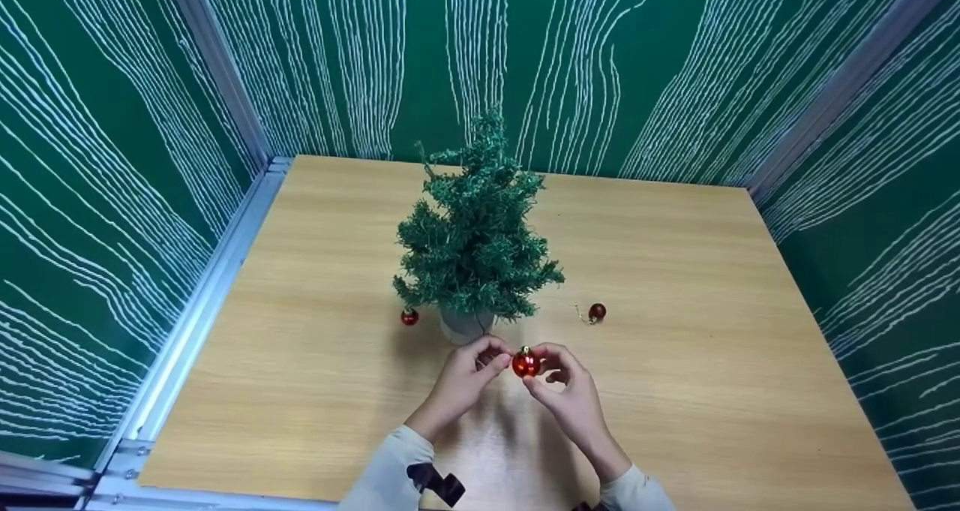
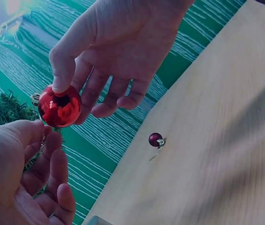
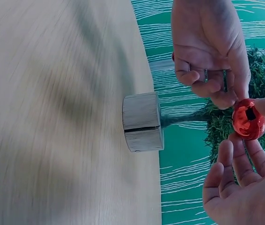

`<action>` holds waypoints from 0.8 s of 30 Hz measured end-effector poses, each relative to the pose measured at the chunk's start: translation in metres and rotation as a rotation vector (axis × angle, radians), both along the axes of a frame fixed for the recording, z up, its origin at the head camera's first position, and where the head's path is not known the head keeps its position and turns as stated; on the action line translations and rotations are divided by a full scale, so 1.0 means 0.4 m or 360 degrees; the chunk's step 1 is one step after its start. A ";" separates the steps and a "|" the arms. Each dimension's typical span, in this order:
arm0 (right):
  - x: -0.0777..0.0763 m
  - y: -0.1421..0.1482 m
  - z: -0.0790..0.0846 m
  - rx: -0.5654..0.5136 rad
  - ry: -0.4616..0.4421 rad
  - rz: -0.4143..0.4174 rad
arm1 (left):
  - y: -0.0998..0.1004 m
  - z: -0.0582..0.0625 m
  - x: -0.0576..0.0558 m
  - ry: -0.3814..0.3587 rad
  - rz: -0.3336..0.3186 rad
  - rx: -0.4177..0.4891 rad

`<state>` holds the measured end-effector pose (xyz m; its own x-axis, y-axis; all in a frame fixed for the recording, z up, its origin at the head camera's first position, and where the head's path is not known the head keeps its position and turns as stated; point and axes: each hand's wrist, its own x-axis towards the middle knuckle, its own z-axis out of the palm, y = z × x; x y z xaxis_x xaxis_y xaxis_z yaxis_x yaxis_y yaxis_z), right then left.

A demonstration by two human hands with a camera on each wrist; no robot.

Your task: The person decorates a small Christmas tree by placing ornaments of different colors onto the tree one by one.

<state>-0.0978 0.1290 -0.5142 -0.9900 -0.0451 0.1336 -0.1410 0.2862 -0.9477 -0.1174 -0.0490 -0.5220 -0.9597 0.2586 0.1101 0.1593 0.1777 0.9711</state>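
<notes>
A shiny red Christmas bauble [image 1: 526, 362] with a metal cap is held up in front of the small artificial Christmas tree [image 1: 480, 233]. My right hand [image 1: 570, 398] pinches the bauble between thumb and fingers. Close beside it, my left hand [image 1: 461, 383] pinches the bauble's thin gold string [image 2: 43, 137] between thumb and forefinger, its other fingers loosely curled. The tree stands upright on a pale round wooden base [image 3: 142, 123], just beyond both hands.
Another red bauble [image 1: 409, 317] hangs low at the tree's left side. A dark red bauble [image 1: 597, 312] with a gold string lies on the wooden table [image 1: 712, 361] to the right. Green panels with white streaks [image 1: 420, 68] enclose the table's back and sides.
</notes>
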 end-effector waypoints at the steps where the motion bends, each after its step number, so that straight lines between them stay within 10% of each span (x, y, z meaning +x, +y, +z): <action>1: 0.000 0.000 0.000 0.0000 0.0000 0.0000 | 0.000 -0.009 -0.005 -0.0003 0.0012 -0.0009; 7: 0.000 0.000 -0.004 0.0005 -0.0001 0.0001 | -0.003 -0.059 -0.034 -0.0002 0.0050 -0.0013; 24: 0.015 -0.017 -0.027 0.0025 0.0013 0.0036 | -0.023 0.013 -0.043 0.0591 0.0093 -0.0470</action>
<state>-0.0917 0.1222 -0.5250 -0.9876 -0.0695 0.1406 -0.1551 0.2975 -0.9421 -0.1345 -0.0583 -0.5167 -0.8832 0.2772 0.3783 0.4675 0.4565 0.7570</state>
